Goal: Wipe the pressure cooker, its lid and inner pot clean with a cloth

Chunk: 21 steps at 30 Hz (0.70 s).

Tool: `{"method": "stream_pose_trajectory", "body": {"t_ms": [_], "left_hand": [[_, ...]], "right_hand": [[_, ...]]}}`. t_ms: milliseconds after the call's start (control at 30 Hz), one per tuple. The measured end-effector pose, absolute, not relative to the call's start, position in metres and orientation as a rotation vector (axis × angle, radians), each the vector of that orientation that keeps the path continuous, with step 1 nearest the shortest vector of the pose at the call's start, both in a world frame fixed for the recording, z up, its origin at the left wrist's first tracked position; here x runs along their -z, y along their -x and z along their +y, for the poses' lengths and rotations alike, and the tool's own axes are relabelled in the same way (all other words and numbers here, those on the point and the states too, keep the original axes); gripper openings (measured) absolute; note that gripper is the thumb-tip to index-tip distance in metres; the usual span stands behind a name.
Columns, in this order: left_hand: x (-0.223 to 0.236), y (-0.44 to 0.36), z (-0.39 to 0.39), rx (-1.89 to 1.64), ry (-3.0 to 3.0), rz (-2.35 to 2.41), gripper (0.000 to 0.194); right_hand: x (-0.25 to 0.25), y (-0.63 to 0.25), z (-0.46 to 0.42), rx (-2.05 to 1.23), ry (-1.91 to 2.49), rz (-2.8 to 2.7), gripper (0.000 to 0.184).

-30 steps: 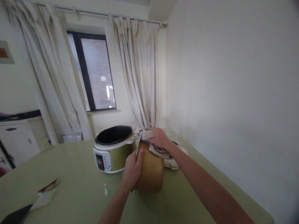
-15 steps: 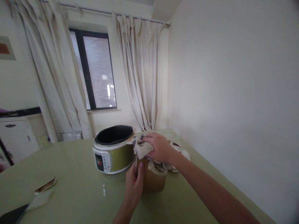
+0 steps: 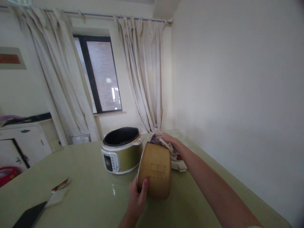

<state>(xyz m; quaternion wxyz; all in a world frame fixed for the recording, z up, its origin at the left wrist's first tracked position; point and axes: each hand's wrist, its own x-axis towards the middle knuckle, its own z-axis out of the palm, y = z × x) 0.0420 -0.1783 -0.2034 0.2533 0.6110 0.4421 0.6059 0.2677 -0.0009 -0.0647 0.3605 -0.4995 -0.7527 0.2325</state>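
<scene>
A golden-brown inner pot (image 3: 156, 171) of a rice cooker is tipped on its side, its rim facing left and measuring marks showing on its outer wall. My left hand (image 3: 139, 193) grips the rim at the lower left, thumb on the outside and fingers hidden inside. At the pot's top far edge, my right hand (image 3: 167, 139) is closed on a crumpled, pale patterned cloth (image 3: 155, 136) that lies against the pot. Left of the pot stands the green and white cooker body (image 3: 129, 158), lidless, with a dark interior and a control panel in front.
Behind the pot lies a white lid (image 3: 179, 165), partly covered by my right arm. On the pale green table (image 3: 90, 196), a dark flat object (image 3: 29, 215) and a small paper-like piece (image 3: 60, 185) lie at the left. A wall runs along the table's right side.
The pot has turned, bringing its measuring marks into view. My right hand and the cloth moved down over its outside, then back up to the far edge. My left hand sits lower on the rim.
</scene>
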Motion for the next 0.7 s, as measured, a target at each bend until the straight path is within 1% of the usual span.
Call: {"method": "stream_pose_trajectory", "body": {"t_ms": [133,233,300,367,433,533,600,700], "left_hand": [[0.237,-0.036,-0.178,-1.599,-1.682,1.345,0.06],[0.261,-0.038,-0.181,-1.491,-1.684,1.352,0.06],[0.262,-0.046,-0.186,-1.398,-1.672,1.285,0.067],[0.247,-0.06,-0.192,-1.382,-1.611,1.193,0.073],[0.217,-0.076,-0.196,-1.429,-1.514,1.093,0.075],[0.165,-0.093,-0.194,-1.538,-1.412,1.093,0.066],[0.141,-0.094,-0.188,-1.584,-1.418,1.18,0.059],[0.136,-0.082,-0.175,-1.588,-1.561,1.185,0.055]], "right_hand": [[0.054,-0.262,-0.018,-0.591,1.197,-2.037,0.016],[0.038,-0.255,-0.043,-0.322,1.097,-2.201,0.017],[0.029,-0.249,-0.061,-0.078,1.076,-2.291,0.021],[0.025,-0.245,-0.076,0.092,1.101,-2.333,0.025],[0.025,-0.242,-0.086,0.195,1.104,-2.366,0.03],[0.027,-0.241,-0.092,0.3,1.084,-2.375,0.039],[0.027,-0.243,-0.094,0.333,1.075,-2.353,0.041],[0.026,-0.246,-0.102,0.305,1.001,-2.363,0.037]]}}
